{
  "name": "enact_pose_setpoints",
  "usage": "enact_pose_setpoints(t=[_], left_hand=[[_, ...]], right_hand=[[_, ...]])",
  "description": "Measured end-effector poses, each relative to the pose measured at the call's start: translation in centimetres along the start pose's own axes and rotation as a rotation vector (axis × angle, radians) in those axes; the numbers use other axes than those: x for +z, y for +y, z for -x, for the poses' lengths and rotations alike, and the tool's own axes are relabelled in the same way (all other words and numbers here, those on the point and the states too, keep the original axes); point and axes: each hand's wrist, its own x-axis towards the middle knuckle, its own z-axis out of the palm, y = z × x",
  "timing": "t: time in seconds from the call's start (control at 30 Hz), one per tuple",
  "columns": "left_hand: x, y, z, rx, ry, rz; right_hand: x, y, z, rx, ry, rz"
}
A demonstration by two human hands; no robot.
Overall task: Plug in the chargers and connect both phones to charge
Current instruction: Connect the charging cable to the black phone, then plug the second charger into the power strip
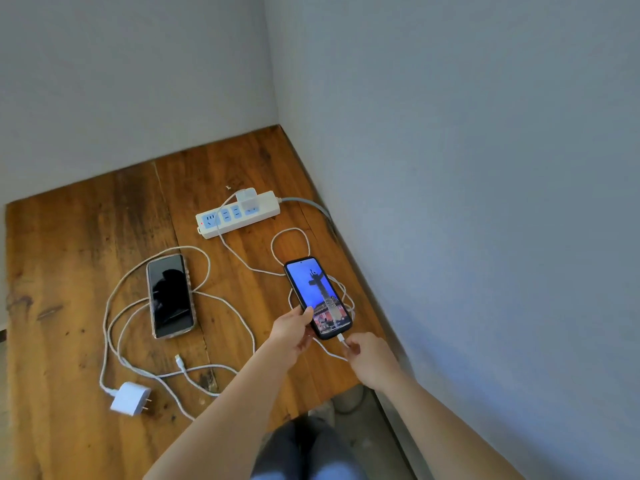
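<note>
Two phones, two chargers, one power strip on a wooden table (86, 237). Near left: loose charger (130, 398), prongs bare, unplugged, its cable (110, 306) looping around the dark phone (170, 295), free plug end (178, 359) lying near that phone, unconnected; far centre: power strip (239, 214) with the second charger (246, 199) seated in it; right: lit phone (318, 296), near end steadied by the left hand (292, 329), fingers grasping its edge; right hand (369, 355) pinching the connector (342, 339) at the phone's port, seemingly seated. Step in hand: connecting the first phone; next calls for plugging the loose charger into the strip and joining its free end to the dark phone.
</note>
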Motion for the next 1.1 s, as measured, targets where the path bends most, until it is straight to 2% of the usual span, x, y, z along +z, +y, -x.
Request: enact_pose_setpoints(t=[0.4, 0.63, 0.8, 0.93, 1.0, 1.1], left_hand=[[0.5, -1.9, -1.9, -0.066, 0.003, 0.006], [-2.3, -1.8, 0.4, 0.066, 0.084, -0.052], [-8.9, -2.8, 1.8, 0.247, 0.276, -0.14], [-16.0, -5.1, 2.7, 0.344, 0.661, -0.177], [-19.8, -6.8, 2.9, 0.36, 0.804, -0.203], [-25.1, -9.5, 2.5, 0.304, 0.871, -0.318]], right_hand=[[1.0, 1.6, -2.4, 0.081, -0.045, 0.086], [1.0, -1.4, -2.3, -0.067, 0.005, 0.168], [3.6, -6.8, -2.2, -0.209, -0.071, 0.25], [7.8, -11.2, -1.2, -0.296, -0.18, 0.299], [10.4, -13.2, -0.7, -0.335, -0.235, 0.317], [14.8, -16.6, 0.1, -0.372, -0.275, 0.35]])
